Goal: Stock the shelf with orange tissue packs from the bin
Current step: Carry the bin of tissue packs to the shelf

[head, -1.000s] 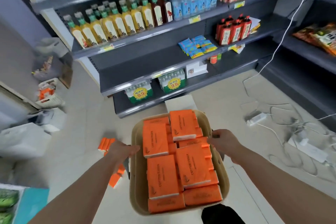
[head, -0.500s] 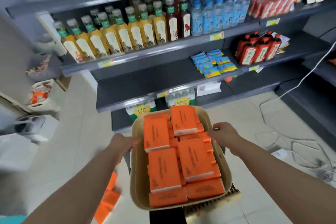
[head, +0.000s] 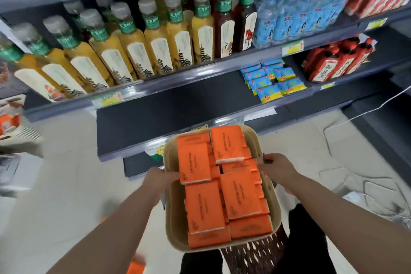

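A beige bin (head: 274, 211) full of several orange tissue packs (head: 204, 206) hangs in front of me, just before the shelving. My left hand (head: 161, 179) grips the bin's left rim and my right hand (head: 278, 168) grips its right rim. The dark grey shelf (head: 169, 104) just beyond the bin has a bare stretch on its left side, with blue packets (head: 270, 81) at its right.
Yellow tea bottles (head: 124, 44), dark bottles and blue-capped water bottles (head: 291, 13) fill the shelf above. Red bottles (head: 335, 62) stand at the right. A white cable (head: 375, 107) runs over the floor at right. A white basket (head: 15, 127) sits at far left.
I have stepped closer to the shelving with the bin lifted higher in both hands; the shelves now fill the view and the floor clutter has slid out of sight.
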Available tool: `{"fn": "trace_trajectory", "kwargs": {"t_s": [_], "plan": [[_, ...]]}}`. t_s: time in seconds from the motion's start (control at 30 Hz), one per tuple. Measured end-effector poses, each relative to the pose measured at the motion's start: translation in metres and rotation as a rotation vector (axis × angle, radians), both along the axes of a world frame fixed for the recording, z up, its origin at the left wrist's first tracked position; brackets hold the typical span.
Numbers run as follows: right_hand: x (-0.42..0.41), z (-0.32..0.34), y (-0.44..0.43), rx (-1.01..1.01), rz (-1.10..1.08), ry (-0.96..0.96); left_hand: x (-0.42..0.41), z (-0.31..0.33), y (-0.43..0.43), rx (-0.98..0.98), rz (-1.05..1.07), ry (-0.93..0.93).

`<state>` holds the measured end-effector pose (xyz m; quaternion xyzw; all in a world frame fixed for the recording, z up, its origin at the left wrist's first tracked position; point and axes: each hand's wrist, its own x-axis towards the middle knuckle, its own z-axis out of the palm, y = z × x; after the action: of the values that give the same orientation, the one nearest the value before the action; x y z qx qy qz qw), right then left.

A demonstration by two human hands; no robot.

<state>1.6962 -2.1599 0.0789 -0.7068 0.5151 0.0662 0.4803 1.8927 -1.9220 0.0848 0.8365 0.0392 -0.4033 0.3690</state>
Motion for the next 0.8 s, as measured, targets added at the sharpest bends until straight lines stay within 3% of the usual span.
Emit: {"fn": "trace_trajectory", "kwargs": {"t_s": [0.43, 0.8], "plan": [[0.029, -0.074, -0.152, 0.220, 0.234, 0.019, -0.021, -0.073, -0.134, 0.210, 0.268, -0.039], [0.038, -0.165, -0.209, 0.227, 0.084, 0.108, -0.009, -0.149, -0.192, 0.226, 0.279, 0.047]]}}
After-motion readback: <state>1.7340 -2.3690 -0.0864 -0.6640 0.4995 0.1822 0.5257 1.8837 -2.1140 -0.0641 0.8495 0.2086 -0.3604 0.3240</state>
